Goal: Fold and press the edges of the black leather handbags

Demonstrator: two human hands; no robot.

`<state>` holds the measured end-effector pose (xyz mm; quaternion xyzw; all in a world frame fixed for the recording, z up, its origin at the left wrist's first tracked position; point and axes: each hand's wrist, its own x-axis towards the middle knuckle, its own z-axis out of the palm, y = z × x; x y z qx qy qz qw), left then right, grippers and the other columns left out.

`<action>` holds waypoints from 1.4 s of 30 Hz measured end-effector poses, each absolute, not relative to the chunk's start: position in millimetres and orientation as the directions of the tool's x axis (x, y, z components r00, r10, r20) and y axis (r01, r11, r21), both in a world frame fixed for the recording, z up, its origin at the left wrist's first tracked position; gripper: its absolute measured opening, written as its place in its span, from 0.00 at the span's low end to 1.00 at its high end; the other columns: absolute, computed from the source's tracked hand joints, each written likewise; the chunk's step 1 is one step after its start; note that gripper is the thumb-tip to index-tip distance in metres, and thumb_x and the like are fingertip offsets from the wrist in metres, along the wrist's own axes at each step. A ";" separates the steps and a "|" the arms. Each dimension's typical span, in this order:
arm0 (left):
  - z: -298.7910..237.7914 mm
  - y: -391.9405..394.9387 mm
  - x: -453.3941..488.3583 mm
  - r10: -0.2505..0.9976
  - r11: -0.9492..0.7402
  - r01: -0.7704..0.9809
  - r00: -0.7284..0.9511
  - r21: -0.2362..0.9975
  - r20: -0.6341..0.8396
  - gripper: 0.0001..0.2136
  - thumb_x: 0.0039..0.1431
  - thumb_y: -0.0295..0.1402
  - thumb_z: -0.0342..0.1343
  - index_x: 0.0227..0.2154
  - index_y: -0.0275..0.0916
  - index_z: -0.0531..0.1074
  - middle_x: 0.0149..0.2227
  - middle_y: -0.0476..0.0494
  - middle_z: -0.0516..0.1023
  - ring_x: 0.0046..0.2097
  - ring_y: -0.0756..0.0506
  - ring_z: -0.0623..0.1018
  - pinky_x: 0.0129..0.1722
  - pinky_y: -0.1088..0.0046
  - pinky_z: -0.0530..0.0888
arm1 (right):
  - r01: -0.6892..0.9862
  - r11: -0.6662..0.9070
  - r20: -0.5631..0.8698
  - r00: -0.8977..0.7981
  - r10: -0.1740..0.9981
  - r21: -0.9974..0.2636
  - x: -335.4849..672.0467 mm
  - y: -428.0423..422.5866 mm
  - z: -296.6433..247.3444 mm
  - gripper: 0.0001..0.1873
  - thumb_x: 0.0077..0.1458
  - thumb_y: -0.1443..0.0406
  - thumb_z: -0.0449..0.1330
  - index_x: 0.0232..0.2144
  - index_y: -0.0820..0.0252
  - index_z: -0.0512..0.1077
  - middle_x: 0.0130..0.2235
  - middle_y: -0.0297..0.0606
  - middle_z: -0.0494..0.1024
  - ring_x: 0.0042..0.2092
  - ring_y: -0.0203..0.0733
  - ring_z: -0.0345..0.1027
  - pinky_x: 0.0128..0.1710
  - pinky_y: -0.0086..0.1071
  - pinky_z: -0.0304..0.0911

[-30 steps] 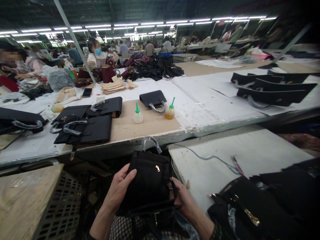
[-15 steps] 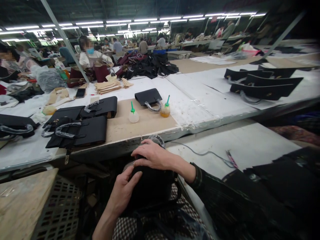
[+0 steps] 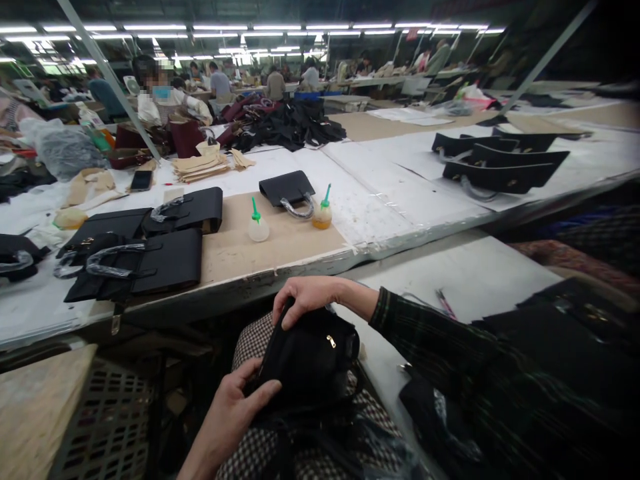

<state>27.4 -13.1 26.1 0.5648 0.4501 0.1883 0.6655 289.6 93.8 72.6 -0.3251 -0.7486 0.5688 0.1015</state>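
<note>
A black handbag [image 3: 313, 363] lies over my lap, on checked cloth [image 3: 253, 333]. A small gold zip pull [image 3: 331, 341] shows on its upper face. My right hand [image 3: 307, 299] grips the bag's far edge, fingers curled over it and thumb on the near side. Lower down, my left hand [image 3: 245, 397] pinches the same edge, its thumb lying on the black panel and its fingers partly hidden behind. The bag's lower part is dark and hard to make out.
Black bag pieces with wrapped handles [image 3: 167, 263] lie on the white bench [image 3: 370, 250], near two green-tipped glue bottles [image 3: 259, 229]. More black pieces [image 3: 507, 170] stand at the right. A plastic crate [image 3: 107, 417] is at lower left. A masked person [image 3: 163, 107] sits across the bench.
The bag has turned and tilted, so the zip pull now shows. My right hand has gone from lying over its top to gripping the edge; my left hand is slightly lower.
</note>
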 end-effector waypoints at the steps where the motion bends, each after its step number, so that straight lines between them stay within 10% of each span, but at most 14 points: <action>1: 23.8 -14.9 26.0 0.764 0.288 0.262 0.516 0.921 -0.386 0.17 0.57 0.42 0.62 0.45 0.40 0.76 0.44 0.44 0.82 0.45 0.41 0.78 0.45 0.70 0.73 | 0.369 0.130 -0.215 -0.756 0.618 -0.920 291.8 94.3 72.9 0.17 0.47 0.62 0.68 0.41 0.62 0.80 0.39 0.34 0.82 0.41 0.38 0.73 0.45 0.26 0.62; 13: 54.0 0.8 42.7 0.814 0.145 0.326 0.497 0.934 -0.300 0.21 0.62 0.45 0.54 0.54 0.42 0.73 0.48 0.45 0.81 0.49 0.39 0.77 0.46 0.72 0.72 | 0.357 0.163 -0.128 -0.666 0.735 -0.920 286.3 75.5 89.7 0.13 0.48 0.64 0.67 0.38 0.63 0.80 0.35 0.33 0.82 0.37 0.36 0.73 0.39 0.25 0.63; 28: 60.7 -2.6 66.4 0.909 0.196 0.254 0.315 0.947 -0.273 0.16 0.60 0.45 0.55 0.31 0.38 0.79 0.27 0.50 0.74 0.31 0.47 0.70 0.30 0.77 0.66 | 0.369 0.329 -0.006 -0.673 0.739 -0.869 273.8 57.3 98.9 0.10 0.50 0.66 0.66 0.37 0.60 0.80 0.37 0.33 0.82 0.39 0.38 0.74 0.42 0.26 0.63; 42: 25.7 -27.3 24.1 0.855 0.363 0.265 0.286 0.893 -0.432 0.20 0.55 0.45 0.62 0.46 0.40 0.79 0.42 0.44 0.83 0.46 0.39 0.78 0.45 0.70 0.72 | 0.390 0.098 -0.157 -0.572 0.805 -0.916 302.9 75.3 77.4 0.16 0.45 0.62 0.68 0.38 0.61 0.81 0.36 0.34 0.82 0.38 0.39 0.74 0.40 0.27 0.63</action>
